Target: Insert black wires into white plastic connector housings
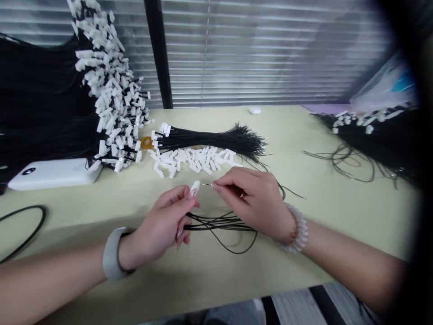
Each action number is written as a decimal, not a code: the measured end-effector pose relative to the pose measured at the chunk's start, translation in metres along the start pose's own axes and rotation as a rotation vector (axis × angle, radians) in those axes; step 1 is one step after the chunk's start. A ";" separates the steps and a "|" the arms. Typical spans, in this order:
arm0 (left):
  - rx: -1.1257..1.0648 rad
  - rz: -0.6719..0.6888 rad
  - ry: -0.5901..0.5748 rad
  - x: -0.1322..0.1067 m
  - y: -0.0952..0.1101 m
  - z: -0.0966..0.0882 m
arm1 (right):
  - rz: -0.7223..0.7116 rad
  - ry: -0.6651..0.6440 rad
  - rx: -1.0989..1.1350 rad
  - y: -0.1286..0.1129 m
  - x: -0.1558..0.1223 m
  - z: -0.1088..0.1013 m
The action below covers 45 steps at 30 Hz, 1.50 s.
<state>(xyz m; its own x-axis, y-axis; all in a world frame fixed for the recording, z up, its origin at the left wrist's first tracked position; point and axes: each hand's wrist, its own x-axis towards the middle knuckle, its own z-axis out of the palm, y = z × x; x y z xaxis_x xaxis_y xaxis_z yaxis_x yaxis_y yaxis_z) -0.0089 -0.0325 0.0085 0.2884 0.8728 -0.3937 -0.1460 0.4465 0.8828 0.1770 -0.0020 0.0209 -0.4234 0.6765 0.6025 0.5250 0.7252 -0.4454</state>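
Between thumb and finger, my left hand (165, 221) pinches a white plastic connector housing (195, 187); its lower fingers curl round several black wires (216, 222). My right hand (253, 198) is closed on one thin wire, whose metal crimped tip (207, 184) points left at the housing with a small gap between them. Just beyond my hands lies a loose pile of white connector housings (199, 159). Behind that pile rests a bundle of black wires (209, 137), white connectors on its left end and bare tips fanned out on the right.
A big heap of black cables with white connectors (111, 99) rises at the left, beside a white power bank (56, 174). More connectored cables (375, 135) lie at the right. A small white case (255, 110) sits near the back edge, before the window blinds (270, 58). A black cable (42, 216) loops at left.
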 end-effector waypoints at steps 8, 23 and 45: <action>0.031 0.006 -0.020 0.001 -0.001 0.001 | -0.050 -0.003 -0.032 0.003 -0.001 0.005; 0.025 0.010 -0.047 0.001 -0.001 0.000 | -0.151 -0.012 -0.127 0.009 -0.005 0.005; -0.050 -0.022 -0.121 0.003 0.004 0.000 | 0.060 -0.098 -0.018 0.015 0.009 0.000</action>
<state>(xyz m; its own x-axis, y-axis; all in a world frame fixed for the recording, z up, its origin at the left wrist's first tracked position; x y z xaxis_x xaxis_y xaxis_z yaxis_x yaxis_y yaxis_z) -0.0083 -0.0287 0.0107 0.4039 0.8336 -0.3767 -0.1842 0.4775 0.8591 0.1810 0.0153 0.0193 -0.4603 0.7289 0.5068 0.5647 0.6809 -0.4664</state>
